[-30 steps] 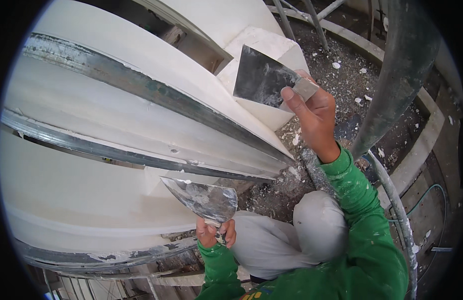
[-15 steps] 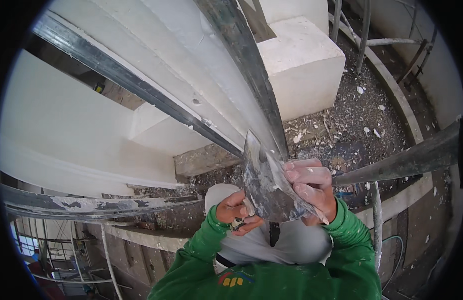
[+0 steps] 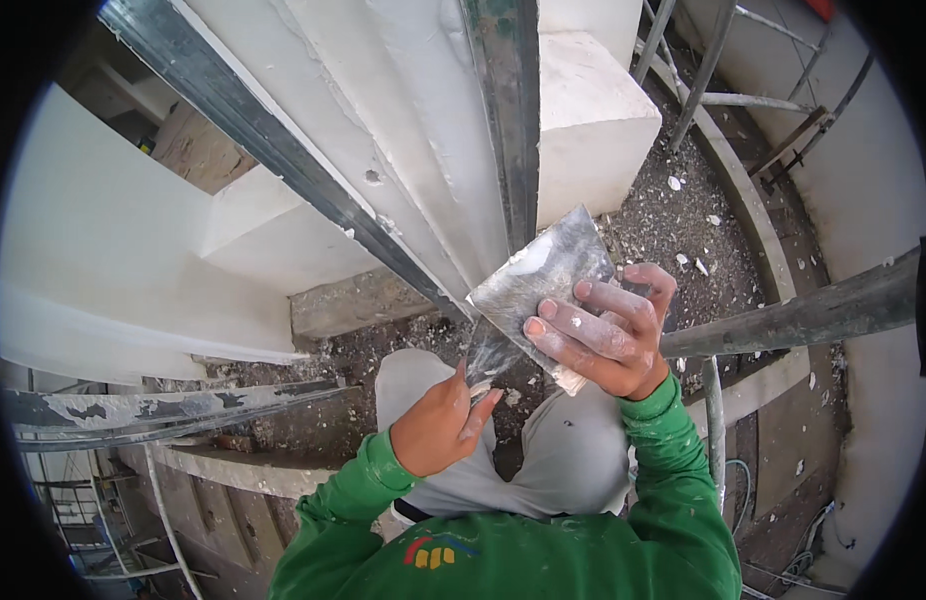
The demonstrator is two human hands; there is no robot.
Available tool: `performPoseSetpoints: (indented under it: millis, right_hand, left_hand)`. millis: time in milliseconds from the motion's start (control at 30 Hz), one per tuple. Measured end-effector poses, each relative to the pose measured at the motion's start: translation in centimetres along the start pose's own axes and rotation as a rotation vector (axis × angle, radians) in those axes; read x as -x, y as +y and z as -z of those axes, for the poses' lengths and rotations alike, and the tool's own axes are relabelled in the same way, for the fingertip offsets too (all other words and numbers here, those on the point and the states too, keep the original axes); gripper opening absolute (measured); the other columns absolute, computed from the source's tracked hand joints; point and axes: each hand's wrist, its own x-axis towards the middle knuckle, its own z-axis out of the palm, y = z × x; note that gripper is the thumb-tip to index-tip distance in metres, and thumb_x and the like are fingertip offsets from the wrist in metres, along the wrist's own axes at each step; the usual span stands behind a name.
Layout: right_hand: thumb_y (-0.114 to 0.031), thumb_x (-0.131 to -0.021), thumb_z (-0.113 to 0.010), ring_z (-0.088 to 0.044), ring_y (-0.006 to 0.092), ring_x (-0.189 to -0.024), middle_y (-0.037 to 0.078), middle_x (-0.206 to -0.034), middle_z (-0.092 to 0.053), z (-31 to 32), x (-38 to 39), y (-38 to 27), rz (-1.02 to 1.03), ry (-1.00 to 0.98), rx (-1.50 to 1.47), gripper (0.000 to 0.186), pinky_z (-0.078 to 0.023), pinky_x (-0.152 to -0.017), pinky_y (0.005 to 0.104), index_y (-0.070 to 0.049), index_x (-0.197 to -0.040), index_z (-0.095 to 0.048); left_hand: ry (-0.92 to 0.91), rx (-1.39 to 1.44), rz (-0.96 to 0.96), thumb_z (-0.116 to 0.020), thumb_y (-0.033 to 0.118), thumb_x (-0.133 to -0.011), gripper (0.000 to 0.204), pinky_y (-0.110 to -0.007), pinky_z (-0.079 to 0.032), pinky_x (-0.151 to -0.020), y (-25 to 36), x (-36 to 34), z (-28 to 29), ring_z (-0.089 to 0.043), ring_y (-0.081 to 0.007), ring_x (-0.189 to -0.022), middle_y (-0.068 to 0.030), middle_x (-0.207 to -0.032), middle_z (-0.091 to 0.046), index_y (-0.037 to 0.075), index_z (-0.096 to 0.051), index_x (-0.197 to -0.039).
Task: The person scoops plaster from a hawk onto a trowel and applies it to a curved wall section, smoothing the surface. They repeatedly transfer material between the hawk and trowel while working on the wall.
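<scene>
Right hand point(image 3: 618, 335) clamped on plate point(image 3: 548, 262), white residue point(image 3: 569, 380) at its bottom corner; left hand point(image 3: 435, 425) clamped on knife point(image 3: 489, 352), blade partly behind the plate's lower-left edge.

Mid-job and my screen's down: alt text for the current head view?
The right hand holds a white-smeared metal blade overlapping a second, partly hidden blade in the left hand, above grey trousers. White flakes litter the dark floor.

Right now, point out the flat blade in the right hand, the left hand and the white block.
Flat blade point(image 3: 546, 277): head view, on its broad metal face.
Left hand point(image 3: 438, 425): head view, on the back of the hand.
White block point(image 3: 595, 168): head view, on its near side face.
</scene>
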Motion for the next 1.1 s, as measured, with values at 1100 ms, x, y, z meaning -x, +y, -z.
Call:
performPoseSetpoints:
  millis: [1100]
  right_hand:
    - [-0.027, -0.076, -0.069, -0.06, 0.0235, -0.08, 0.009, -0.086, -0.064, -12.7, -7.6, -5.3, -0.327, -1.195, -1.237, 0.043, -0.047, -0.075, 0.0336, 0.002, -0.103, -0.055]
  left_hand:
    - [0.035, 0.808, -0.085, -0.042, 0.018, -0.099, 0.033, -0.025, -0.032, -0.037, -4.6, 10.9, 9.4, -0.045, -0.0087, -0.037, -0.0002, -0.047, -0.043, 0.004, -0.043, -0.069]
